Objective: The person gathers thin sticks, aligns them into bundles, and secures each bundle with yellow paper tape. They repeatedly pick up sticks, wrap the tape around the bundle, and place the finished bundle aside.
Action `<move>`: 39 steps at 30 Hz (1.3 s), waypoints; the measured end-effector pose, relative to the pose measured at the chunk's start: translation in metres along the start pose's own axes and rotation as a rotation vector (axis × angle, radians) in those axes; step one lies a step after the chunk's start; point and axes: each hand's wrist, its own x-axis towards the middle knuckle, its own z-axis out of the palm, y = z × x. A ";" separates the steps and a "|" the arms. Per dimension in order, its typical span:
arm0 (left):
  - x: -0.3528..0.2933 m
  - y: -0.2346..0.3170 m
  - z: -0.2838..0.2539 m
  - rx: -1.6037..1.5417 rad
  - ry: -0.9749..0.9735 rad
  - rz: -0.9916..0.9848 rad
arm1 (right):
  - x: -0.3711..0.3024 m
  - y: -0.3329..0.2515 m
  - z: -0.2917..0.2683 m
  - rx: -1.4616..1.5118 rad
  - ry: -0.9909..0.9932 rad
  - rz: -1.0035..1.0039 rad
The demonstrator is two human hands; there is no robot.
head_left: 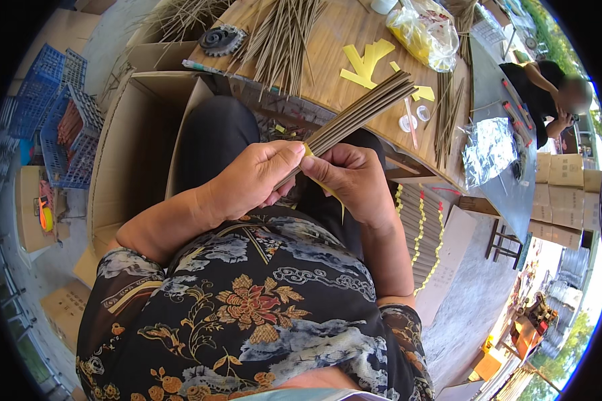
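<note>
A bundle of thin brown incense sticks (364, 110) slants up and to the right over my lap, its far end above the table edge. My left hand (264, 170) is closed round the lower part of the bundle, thumb on top. My right hand (351, 177) is closed against it from the other side, thumb and fingers pinching a narrow yellow paper strip (324, 185). The strip passes over the sticks between my two thumbs, and its loose tail hangs below my right hand. The lower ends of the sticks are mostly hidden by my hands.
Loose incense sticks (281, 43), yellow paper strips (364, 63), a plastic bag (425, 33) and a dark gear (223, 41) lie on the wooden table (334, 50). An open cardboard box (137, 147) stands left. Yellow-banded bundles (421, 230) lie right. A person (542, 97) is beyond.
</note>
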 end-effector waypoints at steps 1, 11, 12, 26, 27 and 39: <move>0.000 0.000 0.000 -0.004 -0.003 0.000 | 0.000 0.000 -0.001 -0.003 -0.002 0.009; 0.001 -0.001 0.002 -0.001 0.017 0.025 | -0.002 0.005 0.002 -0.006 0.038 -0.075; 0.001 0.000 0.003 0.002 0.033 0.031 | -0.001 0.008 0.003 -0.041 0.053 -0.125; -0.003 -0.001 0.006 0.019 0.036 0.043 | 0.004 0.019 -0.005 -0.037 -0.018 -0.312; -0.002 0.000 0.007 0.020 0.036 0.040 | 0.003 0.017 -0.006 -0.055 -0.032 -0.278; -0.002 -0.002 0.007 0.018 0.019 0.019 | 0.001 0.016 -0.009 -0.047 -0.045 -0.208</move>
